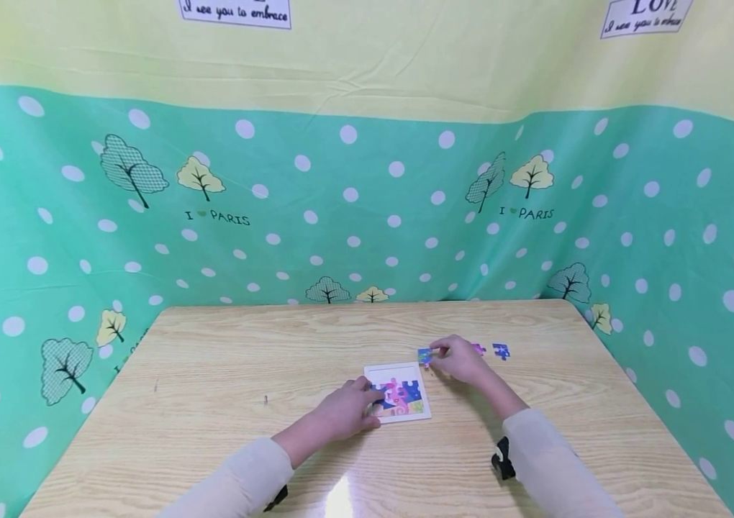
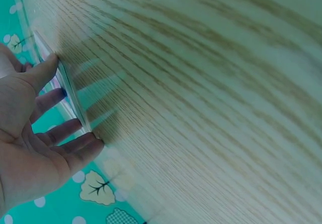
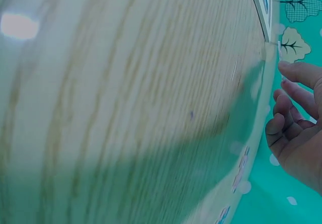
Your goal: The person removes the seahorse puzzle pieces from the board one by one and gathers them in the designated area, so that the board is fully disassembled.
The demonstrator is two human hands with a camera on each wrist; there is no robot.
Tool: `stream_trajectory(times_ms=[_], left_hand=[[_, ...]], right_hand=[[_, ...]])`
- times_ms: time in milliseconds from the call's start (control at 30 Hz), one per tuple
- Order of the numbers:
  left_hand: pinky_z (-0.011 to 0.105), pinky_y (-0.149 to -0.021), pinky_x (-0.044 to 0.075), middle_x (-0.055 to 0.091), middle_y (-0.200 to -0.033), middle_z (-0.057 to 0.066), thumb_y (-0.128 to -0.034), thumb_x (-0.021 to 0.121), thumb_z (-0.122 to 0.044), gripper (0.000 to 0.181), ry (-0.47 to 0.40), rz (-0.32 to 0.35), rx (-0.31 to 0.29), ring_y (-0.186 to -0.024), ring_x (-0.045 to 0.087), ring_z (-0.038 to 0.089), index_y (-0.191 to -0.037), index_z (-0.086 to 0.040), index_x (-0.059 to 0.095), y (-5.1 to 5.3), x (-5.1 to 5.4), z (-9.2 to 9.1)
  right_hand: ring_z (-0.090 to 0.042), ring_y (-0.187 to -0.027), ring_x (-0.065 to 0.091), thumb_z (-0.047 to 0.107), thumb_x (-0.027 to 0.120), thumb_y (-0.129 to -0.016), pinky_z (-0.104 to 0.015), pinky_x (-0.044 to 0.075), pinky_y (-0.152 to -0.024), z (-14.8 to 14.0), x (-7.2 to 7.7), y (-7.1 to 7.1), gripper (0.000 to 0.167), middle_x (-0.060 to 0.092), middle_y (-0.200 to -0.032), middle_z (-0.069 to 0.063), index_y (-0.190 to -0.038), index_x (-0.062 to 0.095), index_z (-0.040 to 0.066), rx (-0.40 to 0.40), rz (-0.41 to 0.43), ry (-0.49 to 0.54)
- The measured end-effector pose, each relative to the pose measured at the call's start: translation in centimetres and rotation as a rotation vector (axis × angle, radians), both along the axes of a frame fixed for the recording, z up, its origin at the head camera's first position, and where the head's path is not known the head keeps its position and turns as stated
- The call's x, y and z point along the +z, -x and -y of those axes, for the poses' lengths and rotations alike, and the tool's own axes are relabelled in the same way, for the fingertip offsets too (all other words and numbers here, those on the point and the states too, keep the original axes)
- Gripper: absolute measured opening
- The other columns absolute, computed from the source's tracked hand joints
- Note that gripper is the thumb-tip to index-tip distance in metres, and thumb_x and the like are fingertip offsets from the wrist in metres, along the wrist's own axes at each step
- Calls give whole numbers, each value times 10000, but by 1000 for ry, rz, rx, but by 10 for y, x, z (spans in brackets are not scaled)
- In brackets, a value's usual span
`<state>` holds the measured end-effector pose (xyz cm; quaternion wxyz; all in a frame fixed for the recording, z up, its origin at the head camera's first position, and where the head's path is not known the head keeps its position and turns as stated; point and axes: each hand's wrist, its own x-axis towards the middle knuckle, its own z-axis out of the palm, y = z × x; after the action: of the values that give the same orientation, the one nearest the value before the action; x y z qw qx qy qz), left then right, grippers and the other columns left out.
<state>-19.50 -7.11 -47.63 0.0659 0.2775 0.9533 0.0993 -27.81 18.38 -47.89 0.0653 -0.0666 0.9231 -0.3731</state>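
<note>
A white-framed jigsaw puzzle (image 1: 425,404) with a pink figure on blue lies on the table, partly filled, its upper part showing white. My left hand (image 1: 345,410) rests on its left side; the thumb touches near the lower left corner and the spread fingers lie along the edge and over the picture. In the left wrist view, these fingers (image 2: 60,131) look fairly straight against the frame. Just above the frame's upper right corner, my right hand (image 1: 460,360) pinches a blue and green puzzle piece (image 1: 424,356) between thumb and forefinger. The right wrist view shows that piece only edge-on.
Right of my right hand lie a pink puzzle piece (image 1: 480,349), partly hidden by the hand, and a blue puzzle piece (image 1: 501,351). The wooden table (image 1: 224,360) ends at a green dotted curtain (image 1: 315,237) behind and at the sides.
</note>
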Motion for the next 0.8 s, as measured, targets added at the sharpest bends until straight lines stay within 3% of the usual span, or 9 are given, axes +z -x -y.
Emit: stream_trajectory(times_ms=[800], left_hand=[[370,-891,503,546,-1219,85,-835,663,-403,503,-2,16,15,-1067,555,240,-1280,-186,574,1,0,-1]], right_hand=[[-149,-663,514,83,660,-821,-252,464,-534,-24,-6,2,374,546,-917,-100,-1182,610,3,-37,10,1]])
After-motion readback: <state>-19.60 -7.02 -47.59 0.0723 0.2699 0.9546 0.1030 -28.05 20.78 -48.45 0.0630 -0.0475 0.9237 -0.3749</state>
